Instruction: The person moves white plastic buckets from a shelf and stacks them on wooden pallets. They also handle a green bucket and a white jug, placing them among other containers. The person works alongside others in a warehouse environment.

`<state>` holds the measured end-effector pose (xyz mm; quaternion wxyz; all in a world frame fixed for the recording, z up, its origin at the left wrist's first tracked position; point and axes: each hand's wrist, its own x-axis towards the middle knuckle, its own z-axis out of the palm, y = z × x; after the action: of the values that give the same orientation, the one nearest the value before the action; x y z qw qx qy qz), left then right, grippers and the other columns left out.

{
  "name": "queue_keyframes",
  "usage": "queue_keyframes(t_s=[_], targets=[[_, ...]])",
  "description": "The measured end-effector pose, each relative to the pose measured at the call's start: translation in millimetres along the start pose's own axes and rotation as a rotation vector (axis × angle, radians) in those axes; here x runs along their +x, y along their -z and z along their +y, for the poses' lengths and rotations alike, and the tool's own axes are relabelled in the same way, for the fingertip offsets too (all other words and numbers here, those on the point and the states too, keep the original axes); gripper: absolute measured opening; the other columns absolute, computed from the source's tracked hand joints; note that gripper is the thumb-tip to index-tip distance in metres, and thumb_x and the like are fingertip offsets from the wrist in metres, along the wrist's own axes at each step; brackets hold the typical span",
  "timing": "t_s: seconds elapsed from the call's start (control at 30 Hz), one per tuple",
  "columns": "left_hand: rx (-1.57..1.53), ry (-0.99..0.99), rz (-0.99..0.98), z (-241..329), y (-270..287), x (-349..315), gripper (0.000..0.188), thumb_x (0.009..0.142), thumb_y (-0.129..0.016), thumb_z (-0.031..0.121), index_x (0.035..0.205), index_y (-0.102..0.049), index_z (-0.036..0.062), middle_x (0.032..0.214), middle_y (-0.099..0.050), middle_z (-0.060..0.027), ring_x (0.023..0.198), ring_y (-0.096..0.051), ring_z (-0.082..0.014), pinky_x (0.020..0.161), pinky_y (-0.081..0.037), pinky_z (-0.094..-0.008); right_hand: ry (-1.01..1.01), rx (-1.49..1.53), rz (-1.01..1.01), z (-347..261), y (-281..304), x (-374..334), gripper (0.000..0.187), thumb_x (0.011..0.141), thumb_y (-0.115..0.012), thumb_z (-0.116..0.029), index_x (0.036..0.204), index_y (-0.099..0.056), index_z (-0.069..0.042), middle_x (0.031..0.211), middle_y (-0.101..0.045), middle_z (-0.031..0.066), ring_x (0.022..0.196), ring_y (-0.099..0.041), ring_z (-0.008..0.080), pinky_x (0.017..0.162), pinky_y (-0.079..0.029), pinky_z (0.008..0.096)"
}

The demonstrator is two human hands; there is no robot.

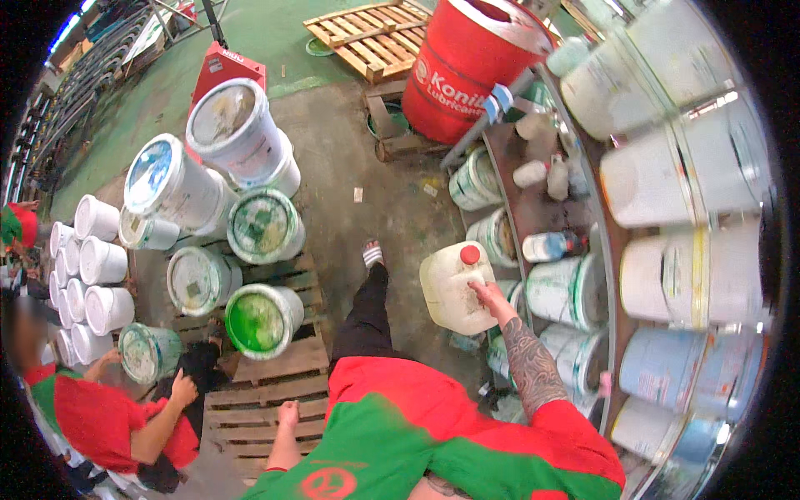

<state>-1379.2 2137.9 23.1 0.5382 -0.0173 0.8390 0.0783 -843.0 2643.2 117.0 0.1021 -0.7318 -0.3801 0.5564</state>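
Observation:
My right hand [487,295] is closed round the handle of a pale translucent jerrycan [450,287] with a red cap [470,255]. The jerrycan hangs beside the shelf of buckets, to the right of my leg. Low on the left, my left hand [288,414] is loosely curled over a wooden pallet [250,421], with nothing visible in it. Nearest to it among the pails is a bucket stained bright green on top [265,322], at the pallet's far part. Beside that stands a white bucket with a pale, dirty lid [200,282].
To the left, a co-worker in red and green [117,417] has hands near a green-rimmed bucket [148,352]. Stacked white pails [100,260] stand beyond. Shelving on the right holds large containers [658,187]. Ahead are a red drum [467,75], a pallet [367,33] and a red pallet jack [227,71].

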Motion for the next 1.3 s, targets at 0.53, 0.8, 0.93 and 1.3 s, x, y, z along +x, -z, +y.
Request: queue_keyframes(t_s=[0.53,0.8,0.93,1.3], targets=[[-0.371,-0.129,0.451,381.7,-67.4,-144.5,0.043,0.1,-0.056,0.022,0.135,-0.05,-0.0029,0.114,-0.063,-0.0109,0.088,-0.058,-0.0154,0.073,-0.049,-0.0297,0.123,0.103,-0.235,-470.9,-82.1,582.0,0.047,0.095,-0.057,-0.052,0.09,-0.058,-0.005,0.069,-0.051,0.0011,0.059,-0.047,0.0149,0.056,-0.039,0.0311],[-0.23,0.536,0.267,466.1,-227.0,-261.9,0.035,0.089,-0.064,0.025,0.11,-0.068,-0.0021,0.105,-0.071,-0.0194,0.101,-0.067,-0.0304,0.089,-0.051,-0.0408,0.274,0.072,-0.376,-563.8,-124.7,728.4,0.047,0.097,-0.053,-0.053,0.077,-0.055,-0.011,0.064,-0.046,-0.0021,0.059,-0.043,0.0142,0.055,-0.033,0.0329],[-0.176,0.329,0.221,511.4,-214.0,-261.3,0.036,0.09,-0.065,0.028,0.11,-0.068,-0.0016,0.1,-0.072,-0.0161,0.097,-0.068,-0.0276,0.085,-0.052,-0.0382,0.133,0.092,-0.436,-569.7,-124.5,747.4,0.045,0.096,-0.056,-0.053,0.085,-0.057,-0.009,0.068,-0.052,0.0013,0.06,-0.049,0.0156,0.055,-0.04,0.0328],[-0.211,0.196,0.516,631.1,-189.2,-256.5,0.038,0.092,-0.062,0.034,0.114,-0.067,0.0026,0.111,-0.069,-0.0169,0.106,-0.065,-0.0308,0.094,-0.05,-0.039,0.166,0.058,-0.489,-544.6,-139.5,780.4,0.042,0.1,-0.052,-0.036,0.123,-0.06,-0.001,0.113,-0.063,0.0091,0.1,-0.058,0.0203,0.089,-0.044,0.0346]])
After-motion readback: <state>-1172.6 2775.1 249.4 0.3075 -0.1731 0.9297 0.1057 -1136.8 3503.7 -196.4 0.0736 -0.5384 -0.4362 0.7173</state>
